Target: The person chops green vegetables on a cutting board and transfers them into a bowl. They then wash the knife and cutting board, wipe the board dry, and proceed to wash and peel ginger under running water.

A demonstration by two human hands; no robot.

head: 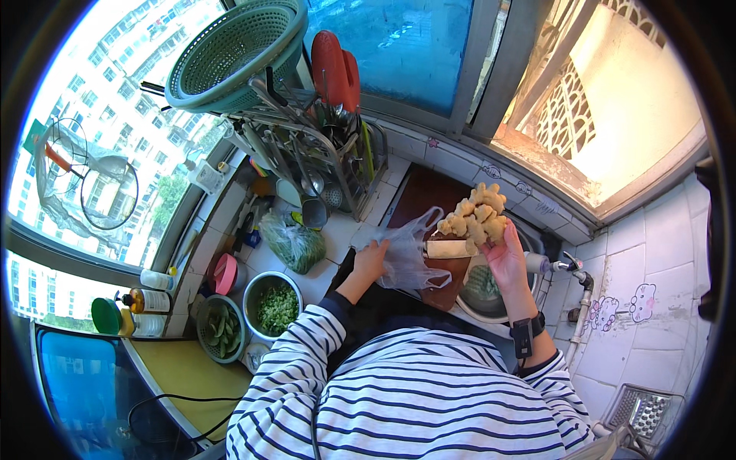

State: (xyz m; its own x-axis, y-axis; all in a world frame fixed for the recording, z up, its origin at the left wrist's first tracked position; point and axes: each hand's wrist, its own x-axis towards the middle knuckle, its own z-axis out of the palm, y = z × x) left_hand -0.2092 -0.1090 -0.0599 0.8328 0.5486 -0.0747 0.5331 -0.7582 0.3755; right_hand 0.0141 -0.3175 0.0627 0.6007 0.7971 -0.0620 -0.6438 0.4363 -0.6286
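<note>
A large knobbly piece of ginger root is held up over the sink side of the counter by my right hand. My left hand grips a thin clear plastic bag, its handles hanging loose toward the ginger. Beneath them lies a brown cutting board, partly covered by the bag. On the board is a pale, flat, rectangular thing, perhaps a knife blade; the ginger and bag hide its ends. A round basin stands in the sink, below my right forearm.
A metal bowl of chopped greens, a green colander of leaves and a bag of green vegetables stand at left. Behind rises a utensil rack carrying green plastic baskets. A tap juts from the right wall.
</note>
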